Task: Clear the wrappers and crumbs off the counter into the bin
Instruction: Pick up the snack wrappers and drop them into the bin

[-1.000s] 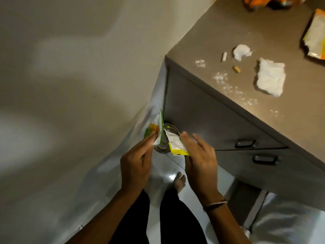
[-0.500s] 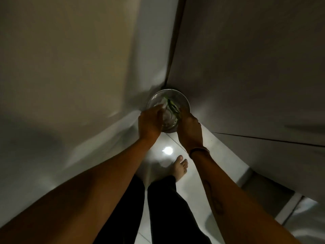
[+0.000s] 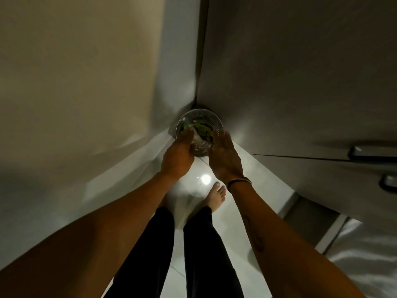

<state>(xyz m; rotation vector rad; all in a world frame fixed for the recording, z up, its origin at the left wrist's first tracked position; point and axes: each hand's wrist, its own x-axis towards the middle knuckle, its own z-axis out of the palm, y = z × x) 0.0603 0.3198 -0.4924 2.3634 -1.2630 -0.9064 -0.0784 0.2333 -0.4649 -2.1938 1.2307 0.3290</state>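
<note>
A small round metal bin (image 3: pixel 216 122) stands on the floor in the corner between the wall and the cabinet. Green and white wrappers (image 3: pixel 203 128) lie inside it. My left hand (image 3: pixel 179 153) hovers over the bin's near left rim, fingers loosely curled, with nothing visible in it. My right hand (image 3: pixel 225 155) is over the near right rim, fingers stretched flat and apart, holding nothing. Both hands hide the bin's near side. The counter top is out of view.
The grey cabinet side (image 3: pixel 290 82) rises right of the bin, with two drawer handles (image 3: pixel 371 152) at the far right. The beige wall (image 3: pixel 75 82) is on the left. My legs and a bare foot (image 3: pixel 216 195) stand on glossy white tiles.
A second ago both hands held the wrappers above the bin with the counter in view. The hands went down into the bin, and now they have let go and lifted slightly.
</note>
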